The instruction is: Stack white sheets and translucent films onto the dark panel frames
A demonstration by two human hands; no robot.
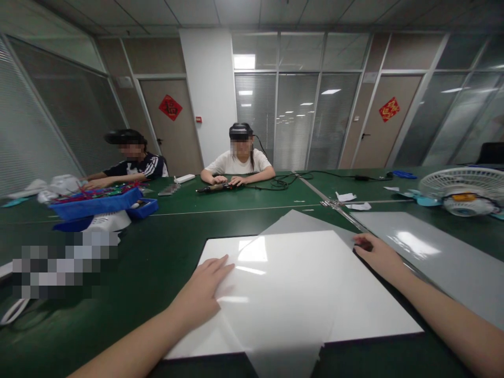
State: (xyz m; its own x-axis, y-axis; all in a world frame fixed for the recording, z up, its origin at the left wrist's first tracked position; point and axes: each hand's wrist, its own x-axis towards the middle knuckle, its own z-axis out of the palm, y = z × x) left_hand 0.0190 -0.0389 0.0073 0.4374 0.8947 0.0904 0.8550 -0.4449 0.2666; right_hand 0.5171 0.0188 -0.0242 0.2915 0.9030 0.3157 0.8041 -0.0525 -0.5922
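Observation:
A white glossy board (299, 294) with a thin dark border lies on the green table in front of me. Across it, turned at an angle, rests a clear plastic sheet (291, 221) that sticks out past the board's far and near edges. My left hand (202, 289) lies on the left part of the board and sheet, fingers stretched out and holding nothing. At the board's right side, my right hand (372, 254) has its fingers curled together at the clear sheet's right corner; the fingertips are partly hidden.
Right of the board lies a grey glossy panel (437, 247), with a white fan (464, 186) behind it. Paper scraps (346, 197) lie near a metal table seam. Blue trays (98, 202) with wires stand at left. Two people (242, 157) sit across the table (173, 231), near a black cable.

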